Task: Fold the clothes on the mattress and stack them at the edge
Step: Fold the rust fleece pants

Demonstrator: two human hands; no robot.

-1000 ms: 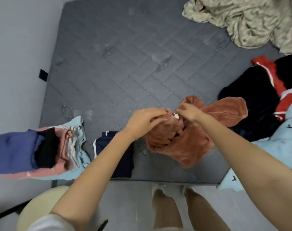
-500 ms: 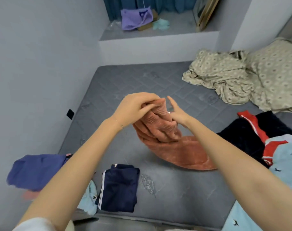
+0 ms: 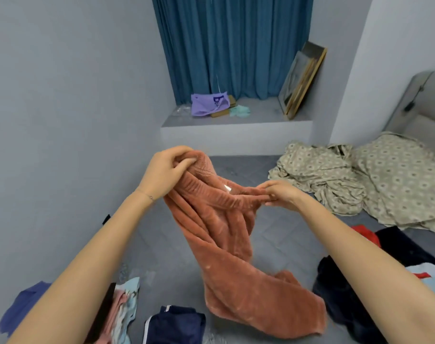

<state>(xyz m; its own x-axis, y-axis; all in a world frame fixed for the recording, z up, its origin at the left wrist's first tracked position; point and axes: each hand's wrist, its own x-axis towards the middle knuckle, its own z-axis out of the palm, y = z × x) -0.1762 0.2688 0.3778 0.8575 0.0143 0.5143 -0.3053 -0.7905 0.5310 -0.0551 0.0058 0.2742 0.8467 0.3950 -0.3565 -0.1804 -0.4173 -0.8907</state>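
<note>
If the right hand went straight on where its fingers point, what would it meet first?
More of the rust garment the right hand pinches, then likely the left hand; depth unclear.

A blue curtain [image 3: 233, 45] is hung at the back, above a grey ledge [image 3: 258, 112]. On the ledge a purple cloth [image 3: 209, 104] is laid, and a small green thing [image 3: 240, 111] is seen just beside it. Picture frames [image 3: 302, 80] are leaned up at the ledge's right end. A crumpled beige sheet [image 3: 385, 180] with round spots is spread on the right, near a grey padded board [image 3: 424, 105]. A small black thing [image 3: 106, 218] is stuck on the left wall [image 3: 62, 95].
</note>
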